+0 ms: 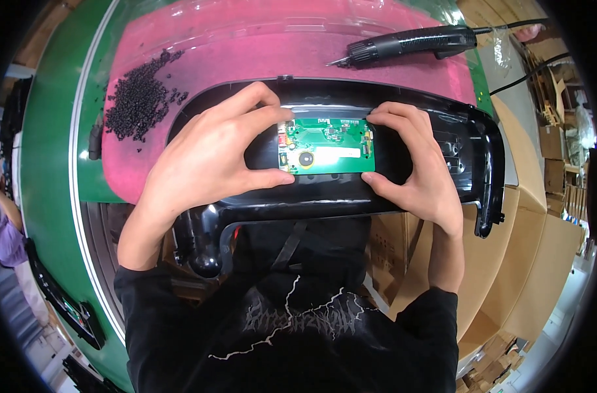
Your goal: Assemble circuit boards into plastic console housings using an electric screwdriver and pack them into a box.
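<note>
A green circuit board (328, 141) is held flat between my two hands, above a glossy black plastic housing (298, 203). My left hand (213, 147) pinches the board's left end, thumb at the near corner and fingers at the far one. At the opposite end, my right hand (413, 157) grips the corners in the same way. A small round dark part sits on the board near its lower left. The housing is long and curved, with a rounded leg on its near left side. Whether the board touches the housing cannot be told.
A black electric screwdriver (410, 47) lies at the far right on the pink mat (246, 49), its cord running off right. Small black screws (141, 95) are heaped at the mat's left. An open cardboard box (508, 262) stands near right. Another person (11, 236) is at far left.
</note>
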`<action>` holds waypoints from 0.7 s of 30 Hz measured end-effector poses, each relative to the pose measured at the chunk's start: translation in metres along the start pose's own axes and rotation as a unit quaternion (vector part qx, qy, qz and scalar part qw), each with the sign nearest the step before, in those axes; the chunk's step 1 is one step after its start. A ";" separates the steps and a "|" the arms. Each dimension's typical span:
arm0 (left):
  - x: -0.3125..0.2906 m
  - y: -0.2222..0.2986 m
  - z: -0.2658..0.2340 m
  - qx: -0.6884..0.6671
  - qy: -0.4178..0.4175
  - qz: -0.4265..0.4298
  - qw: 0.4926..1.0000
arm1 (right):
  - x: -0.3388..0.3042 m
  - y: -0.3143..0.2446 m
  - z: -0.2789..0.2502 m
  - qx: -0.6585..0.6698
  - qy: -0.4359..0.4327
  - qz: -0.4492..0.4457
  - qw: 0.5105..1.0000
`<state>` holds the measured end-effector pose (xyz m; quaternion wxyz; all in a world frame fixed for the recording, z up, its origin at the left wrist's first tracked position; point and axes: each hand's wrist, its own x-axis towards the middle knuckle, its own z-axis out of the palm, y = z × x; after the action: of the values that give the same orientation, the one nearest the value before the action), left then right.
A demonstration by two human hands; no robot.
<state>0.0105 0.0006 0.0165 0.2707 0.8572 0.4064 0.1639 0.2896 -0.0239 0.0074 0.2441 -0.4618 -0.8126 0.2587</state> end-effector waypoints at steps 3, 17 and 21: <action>0.001 0.000 0.001 -0.004 -0.003 -0.006 1.000 | 0.000 -0.001 -0.001 -0.003 -0.002 0.004 1.000; 0.003 -0.005 0.006 -0.016 0.006 0.036 0.999 | 0.009 -0.027 -0.026 -0.080 0.129 0.047 0.987; 0.001 -0.011 0.009 -0.018 0.022 0.048 0.998 | 0.052 -0.003 -0.045 -0.261 0.130 0.106 0.951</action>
<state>0.0092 0.0045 0.0031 0.2691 0.8667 0.3676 0.2031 0.2930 0.0293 0.0511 0.1895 -0.6225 -0.7594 0.0003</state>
